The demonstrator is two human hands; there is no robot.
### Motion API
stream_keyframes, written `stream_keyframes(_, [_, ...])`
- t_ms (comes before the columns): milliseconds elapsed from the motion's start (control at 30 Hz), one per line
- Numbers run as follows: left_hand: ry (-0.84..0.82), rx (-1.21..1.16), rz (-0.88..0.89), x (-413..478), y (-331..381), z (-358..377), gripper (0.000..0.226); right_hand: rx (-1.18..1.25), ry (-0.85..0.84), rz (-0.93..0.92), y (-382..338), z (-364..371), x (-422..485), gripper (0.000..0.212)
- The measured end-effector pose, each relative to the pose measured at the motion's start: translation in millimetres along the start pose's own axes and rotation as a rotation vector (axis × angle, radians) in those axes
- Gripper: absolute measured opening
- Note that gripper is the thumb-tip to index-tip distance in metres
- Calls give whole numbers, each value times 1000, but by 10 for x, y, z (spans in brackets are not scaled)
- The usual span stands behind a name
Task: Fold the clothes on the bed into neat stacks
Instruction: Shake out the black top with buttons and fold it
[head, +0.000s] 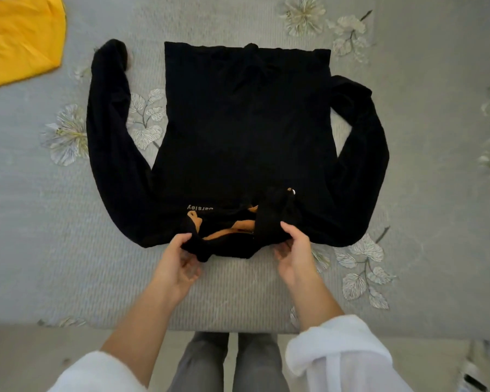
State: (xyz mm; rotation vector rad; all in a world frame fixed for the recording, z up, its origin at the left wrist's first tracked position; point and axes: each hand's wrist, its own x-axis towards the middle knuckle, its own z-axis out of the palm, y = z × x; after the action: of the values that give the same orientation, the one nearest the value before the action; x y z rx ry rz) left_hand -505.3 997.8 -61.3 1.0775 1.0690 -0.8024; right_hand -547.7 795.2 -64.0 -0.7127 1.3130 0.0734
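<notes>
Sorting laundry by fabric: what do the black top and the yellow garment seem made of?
The black top: probably soft, thick knit or fleece; matte, no sheen, sleeves lie plump. The yellow garment: seemingly thin smooth cloth, lightly creased; fibre cannot be told.

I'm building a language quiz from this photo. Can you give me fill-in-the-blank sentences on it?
1. The top on the bed is coloured ____.
2. The cloth at the far left is coloured ____.
3. The left hand and right hand both grip the ____.
Missing: black; yellow; top.
</notes>
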Motion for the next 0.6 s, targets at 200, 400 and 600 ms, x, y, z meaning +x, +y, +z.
stream_keyframes(200, [133,158,200,-140,-173,44,20,-364,103,-132,-118,-398,-82,20])
stream_keyframes(400, [250,529,175,-133,-569,-158,31,-776,57,-96,142,-878,-44,21])
stream_keyframes(600, [266,1007,454,-201,-594,-50,28,-970,131,49,183,-851,-26,29])
